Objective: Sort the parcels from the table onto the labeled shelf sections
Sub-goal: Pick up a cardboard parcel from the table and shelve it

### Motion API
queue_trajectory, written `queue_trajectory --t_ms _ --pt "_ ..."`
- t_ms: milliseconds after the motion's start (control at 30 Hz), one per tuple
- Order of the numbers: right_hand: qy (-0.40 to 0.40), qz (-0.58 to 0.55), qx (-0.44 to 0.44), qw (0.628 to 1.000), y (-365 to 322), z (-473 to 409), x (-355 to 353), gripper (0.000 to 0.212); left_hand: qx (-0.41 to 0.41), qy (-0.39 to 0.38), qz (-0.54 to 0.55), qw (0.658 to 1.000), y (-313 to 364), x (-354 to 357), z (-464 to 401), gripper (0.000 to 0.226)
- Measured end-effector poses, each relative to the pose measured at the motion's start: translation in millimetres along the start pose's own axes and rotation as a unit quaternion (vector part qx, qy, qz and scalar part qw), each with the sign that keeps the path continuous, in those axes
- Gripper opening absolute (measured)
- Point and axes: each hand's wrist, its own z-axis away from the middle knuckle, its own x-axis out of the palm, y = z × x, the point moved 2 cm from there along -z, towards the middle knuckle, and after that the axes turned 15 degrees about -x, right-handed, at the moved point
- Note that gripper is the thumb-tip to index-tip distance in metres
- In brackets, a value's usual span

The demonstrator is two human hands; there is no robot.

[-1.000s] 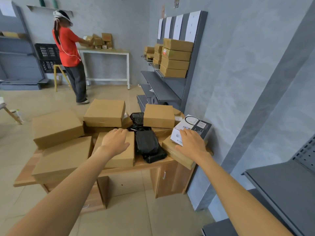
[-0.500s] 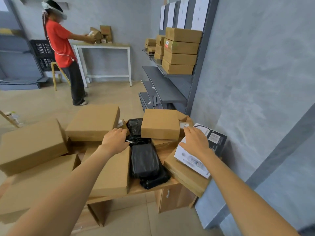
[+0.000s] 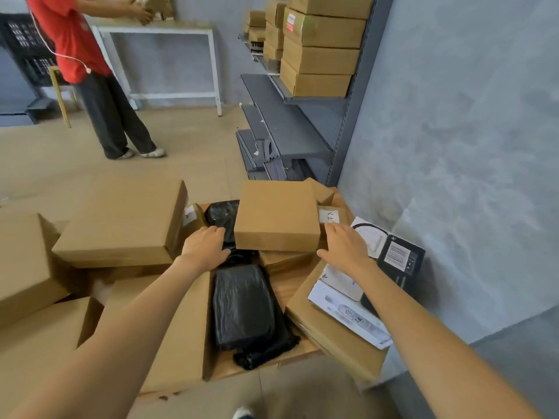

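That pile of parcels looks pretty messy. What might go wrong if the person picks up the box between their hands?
Lifting the middle box may shift what it rests on, since it sits atop other parcels beside the black bag. The flat carton under the printed box overhangs the table's edge and might slide off if bumped. Both the left hand and right hand are only at the box's sides, so the grip looks unsettled.

Both bare arms stretched forward, left hand [image 3: 207, 247] palm down with fingers loosely extended, right hand [image 3: 343, 246] likewise, well apart
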Motion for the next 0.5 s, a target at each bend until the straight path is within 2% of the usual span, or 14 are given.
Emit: queue_trajectory --t_ms 167,333,500 --pt "-0.035 -0.034 0.047 0.998 14.7 -32.9 25.5 0.045 0.003 -0.038 0.015 0.999 -0.3 29.0 -45.8 0.049" --pt "-0.07 -0.081 0.098 0.989 25.7 -66.9 47.4 0.049 0.001 -0.07 0.039 0.997 0.2 55.3 -85.6 0.055" --pt "-0.117 -0.118 0.162 0.973 32.9 -85.7 69.8 0.054 -0.03 -0.152 0.112 0.982 4.5 78.1 -111.9 0.065"
